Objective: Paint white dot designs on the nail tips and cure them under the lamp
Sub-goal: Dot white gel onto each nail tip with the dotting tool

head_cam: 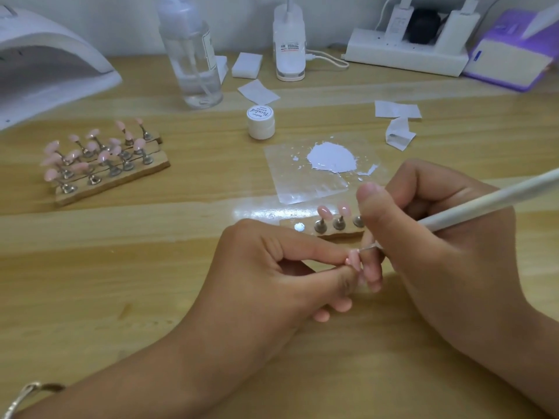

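The left hand (257,273) pinched the pink nail tip (353,260) between thumb and forefinger, low over the surface (121,297); the right hand (438,246) curled its fingers (372,207) round the dotting tool (484,204), metal point meeting the nail tip from the right, handle slanting up-right.

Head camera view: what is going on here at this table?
The left hand pinches a pink nail tip; the right hand holds a white dotting tool with its point at that tip. White paint lies on a clear sheet behind them. More pink tips stand on wooden racks at left, near the lamp.
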Demonstrator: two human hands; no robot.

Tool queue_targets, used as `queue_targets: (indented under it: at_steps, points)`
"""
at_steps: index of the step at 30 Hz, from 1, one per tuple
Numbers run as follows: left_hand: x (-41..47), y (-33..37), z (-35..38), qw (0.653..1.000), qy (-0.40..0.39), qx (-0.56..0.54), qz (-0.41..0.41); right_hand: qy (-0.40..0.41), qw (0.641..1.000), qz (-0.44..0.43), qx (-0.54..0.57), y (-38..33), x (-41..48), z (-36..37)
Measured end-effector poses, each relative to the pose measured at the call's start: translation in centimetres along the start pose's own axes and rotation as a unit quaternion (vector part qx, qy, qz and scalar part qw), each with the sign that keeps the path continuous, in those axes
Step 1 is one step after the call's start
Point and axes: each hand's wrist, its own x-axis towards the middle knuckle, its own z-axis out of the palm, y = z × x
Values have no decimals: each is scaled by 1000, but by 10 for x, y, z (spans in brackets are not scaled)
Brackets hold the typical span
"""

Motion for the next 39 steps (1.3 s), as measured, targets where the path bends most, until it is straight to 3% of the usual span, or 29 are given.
queue_targets:
  at_steps: [28,39]
  points:
    - [-1,-3,1,1000,-2,-5,17,-15,999,18,-35,0,0,0]
    - [-1,-1,4,999,36,-38,2,46,997,-8,60,-8,16,-15]
